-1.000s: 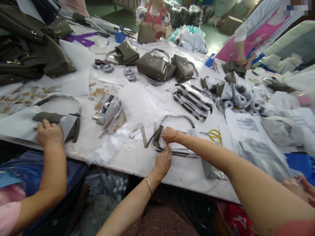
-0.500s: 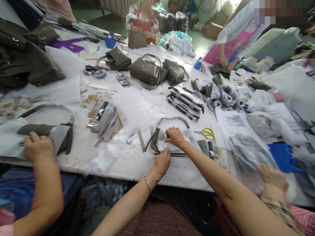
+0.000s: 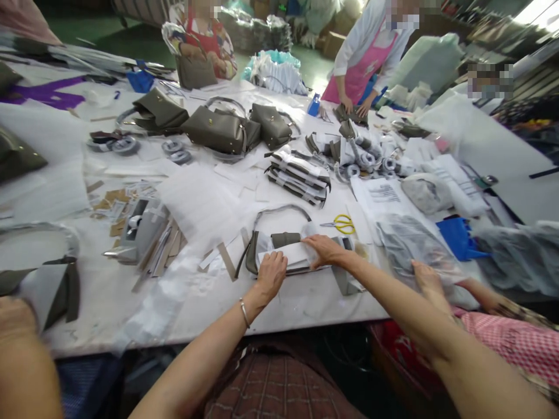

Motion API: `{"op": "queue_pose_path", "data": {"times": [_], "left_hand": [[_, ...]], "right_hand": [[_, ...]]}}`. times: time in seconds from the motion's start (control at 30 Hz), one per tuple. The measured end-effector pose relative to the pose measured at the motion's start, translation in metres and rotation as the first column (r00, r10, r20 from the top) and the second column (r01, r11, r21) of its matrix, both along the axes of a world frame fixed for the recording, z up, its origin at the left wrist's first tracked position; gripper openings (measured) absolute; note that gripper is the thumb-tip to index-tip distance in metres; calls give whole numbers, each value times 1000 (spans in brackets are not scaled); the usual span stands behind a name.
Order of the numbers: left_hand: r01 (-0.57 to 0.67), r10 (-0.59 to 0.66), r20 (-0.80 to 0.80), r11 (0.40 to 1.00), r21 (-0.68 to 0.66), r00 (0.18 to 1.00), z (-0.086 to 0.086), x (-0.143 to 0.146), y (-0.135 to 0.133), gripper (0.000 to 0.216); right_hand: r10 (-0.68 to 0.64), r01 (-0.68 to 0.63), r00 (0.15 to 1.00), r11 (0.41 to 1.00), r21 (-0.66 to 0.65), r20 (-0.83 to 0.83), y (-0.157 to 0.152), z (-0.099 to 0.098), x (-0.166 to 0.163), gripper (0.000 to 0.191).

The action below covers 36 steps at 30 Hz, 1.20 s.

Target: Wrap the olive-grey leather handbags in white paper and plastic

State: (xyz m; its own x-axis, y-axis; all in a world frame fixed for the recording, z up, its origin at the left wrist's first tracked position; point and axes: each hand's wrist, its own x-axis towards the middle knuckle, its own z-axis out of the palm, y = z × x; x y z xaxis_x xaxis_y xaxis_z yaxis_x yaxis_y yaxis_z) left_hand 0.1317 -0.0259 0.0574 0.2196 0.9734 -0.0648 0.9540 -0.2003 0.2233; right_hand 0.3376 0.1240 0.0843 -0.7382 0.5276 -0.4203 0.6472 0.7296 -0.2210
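My left hand presses flat on a white paper sheet that lies over an olive-green leather bag piece near the table's front edge. My right hand rests on the sheet's right end, its fingers lying flat and holding the paper down. A grey wrapped bag handle arches just behind the piece. A silver bangle sits on my left wrist.
Yellow scissors lie right of the handle. Finished olive handbags and a stack of wrapped straps sit further back. A co-worker's hand rests on plastic bags at right; another's arm is at left. People stand at the table's far side.
The view has swung right. My left hand moved up onto the paper sheet, and my right hand slid to its right end, both flattening it over the bag piece.
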Motion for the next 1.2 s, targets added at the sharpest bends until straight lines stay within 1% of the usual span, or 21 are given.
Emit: {"op": "queue_pose_path", "data": {"times": [0.1,0.17,0.23,0.33,0.43,0.53,0.63,0.77,0.83,0.87,0.93,1.03,1.1,1.2], "left_hand": [[1,-1,-1,998,61,1000,-4,10,9,57],[-36,35,15,999,37,999,-7,20,17,78],[-93,93,36,996,-4,995,-9,30,25,91],[-142,143,51,990,-21,988,-6,42,37,100],[-131,132,39,991,-35,990,-2,47,46,98],[-116,118,16,991,-65,993,-5,47,54,82],[-44,46,20,996,-74,999,-12,45,57,61],[91,-91,16,996,13,996,-22,43,50,51],[155,-156,15,986,66,988,-24,43,43,48],[185,-187,19,979,85,982,-25,43,40,48],[218,-223,37,970,110,974,-28,43,35,49],[231,-242,73,964,134,968,-35,43,31,54],[261,-275,82,954,150,958,-39,41,30,51],[296,-312,83,941,164,946,-44,39,29,43]], "right_hand": [[81,-77,995,995,70,-59,-8,-9,5,110],[79,-68,990,993,92,-113,-13,-16,7,114],[44,-32,984,997,73,-174,-16,-21,12,115],[-37,44,966,999,23,-255,-18,-27,26,119],[-120,128,959,992,13,-256,-16,-32,38,124],[-165,165,963,986,-18,-213,-13,-39,43,122],[-182,182,955,983,-21,-234,-15,-47,42,113],[-210,228,928,973,24,-307,-29,-55,40,92],[-214,240,922,970,43,-324,-37,-53,41,84],[-212,238,922,970,45,-324,-39,-51,42,83],[-202,217,932,976,18,-302,-40,-44,46,85],[-178,174,959,984,-41,-220,-35,-30,48,90],[-134,133,979,991,-14,-155,-32,-24,45,87],[-91,98,992,992,77,-90,-36,-25,36,73]]}}
